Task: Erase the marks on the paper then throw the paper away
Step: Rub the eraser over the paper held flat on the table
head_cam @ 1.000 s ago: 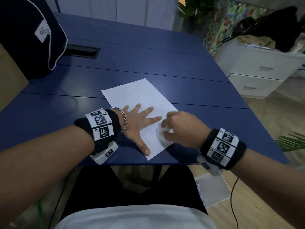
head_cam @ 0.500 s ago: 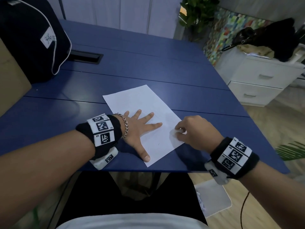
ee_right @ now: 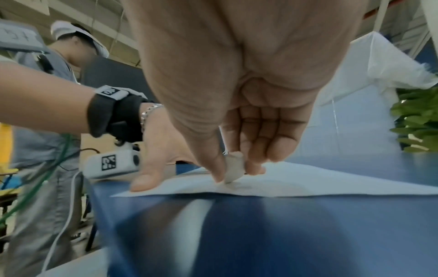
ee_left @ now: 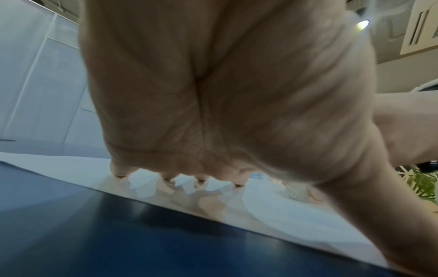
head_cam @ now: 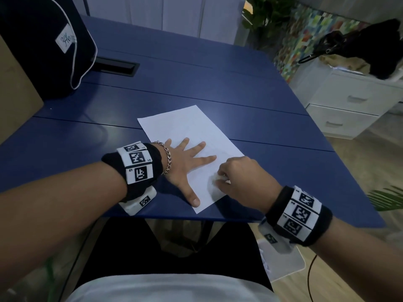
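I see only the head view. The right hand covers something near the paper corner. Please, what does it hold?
Observer: In the right wrist view, the right hand pinches a small white eraser between thumb and fingers, tip down on the paper.
Operator: Is the left hand really flat, or only hovering?
Observer: The left wrist view shows the left hand's fingertips touching the sheet.
Operator: Any marks left?
Observer: Faint grey smudges show beside the eraser tip.

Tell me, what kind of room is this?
Probably an office or workroom: a blue desk with a cable hatch, a white drawer unit beside it, and a potted plant behind.
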